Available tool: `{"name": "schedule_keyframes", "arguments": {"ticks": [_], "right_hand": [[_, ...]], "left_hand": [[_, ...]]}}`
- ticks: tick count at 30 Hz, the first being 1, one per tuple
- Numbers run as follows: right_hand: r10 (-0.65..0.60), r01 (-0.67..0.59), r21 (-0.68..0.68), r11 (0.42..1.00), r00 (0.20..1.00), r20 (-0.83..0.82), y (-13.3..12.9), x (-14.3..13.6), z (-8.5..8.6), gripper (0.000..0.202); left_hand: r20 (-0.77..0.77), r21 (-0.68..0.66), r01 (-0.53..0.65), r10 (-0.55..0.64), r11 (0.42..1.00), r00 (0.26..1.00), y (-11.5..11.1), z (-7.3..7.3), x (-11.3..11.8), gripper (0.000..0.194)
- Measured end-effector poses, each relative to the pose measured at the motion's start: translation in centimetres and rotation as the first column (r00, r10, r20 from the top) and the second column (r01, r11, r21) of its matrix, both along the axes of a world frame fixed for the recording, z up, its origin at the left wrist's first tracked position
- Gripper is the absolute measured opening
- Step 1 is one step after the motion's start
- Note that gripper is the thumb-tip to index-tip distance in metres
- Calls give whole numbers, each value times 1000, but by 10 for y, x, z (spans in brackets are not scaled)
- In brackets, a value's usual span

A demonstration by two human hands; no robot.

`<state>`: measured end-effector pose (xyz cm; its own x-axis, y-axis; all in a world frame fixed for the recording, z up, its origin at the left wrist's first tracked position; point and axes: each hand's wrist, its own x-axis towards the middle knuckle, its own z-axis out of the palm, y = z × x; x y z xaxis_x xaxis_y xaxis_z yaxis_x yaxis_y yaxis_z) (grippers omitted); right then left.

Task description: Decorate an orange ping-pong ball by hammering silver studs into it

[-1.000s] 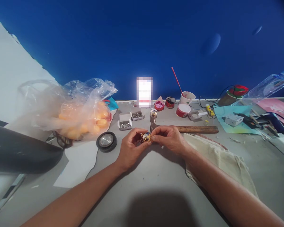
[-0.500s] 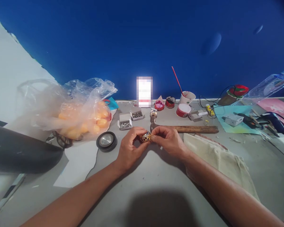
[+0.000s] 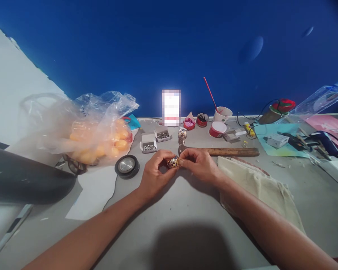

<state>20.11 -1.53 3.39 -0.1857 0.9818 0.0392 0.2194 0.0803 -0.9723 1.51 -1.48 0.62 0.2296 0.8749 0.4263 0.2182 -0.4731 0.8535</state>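
Blue wall point(image 3: 129, 48) behind grey desk point(image 3: 129, 232); hammer point(image 3: 231, 152) and pale cloth point(image 3: 259, 187) on it. Shiny patterned ball point(image 3: 172, 162) just in front of hammer head, grasped between left hand's point(image 3: 154, 174) thumb and fingers. Right hand's point(image 3: 201, 165) fingers at ball's right edge; can't tell whether gripping.

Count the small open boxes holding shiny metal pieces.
2. The nearer box sits just beyond the left hand; the farther box is behind it, slightly right. More could be hidden behind the plastic bag.
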Motion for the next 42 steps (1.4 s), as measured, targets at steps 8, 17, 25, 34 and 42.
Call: {"name": "schedule_keyframes", "arguments": {"ticks": [8,17,25,34,42], "right_hand": [[55,-57,-28,998,997,-62,3,7,1,18],[66,-73,104,992,996,64,8,12,-7,18],[-9,-159,401,902,923,386,-1,0,-18,29],[-103,-112,444,889,896,433,-6,-7,-24,21],[-96,-143,479,866,892,441,-4,-6,-31,14]], "left_hand": [[253,-260,92,-25,961,967,-3,-1,5,32],[466,-492,276,-18,825,885,1,6,4,38],[239,-391,115,-20,913,971,-4,6,4,34],[12,-233,69,-68,970,998,-5,1,-1,38],[-81,-101,95,-103,990,991,-2,-2,-4,43]]}}
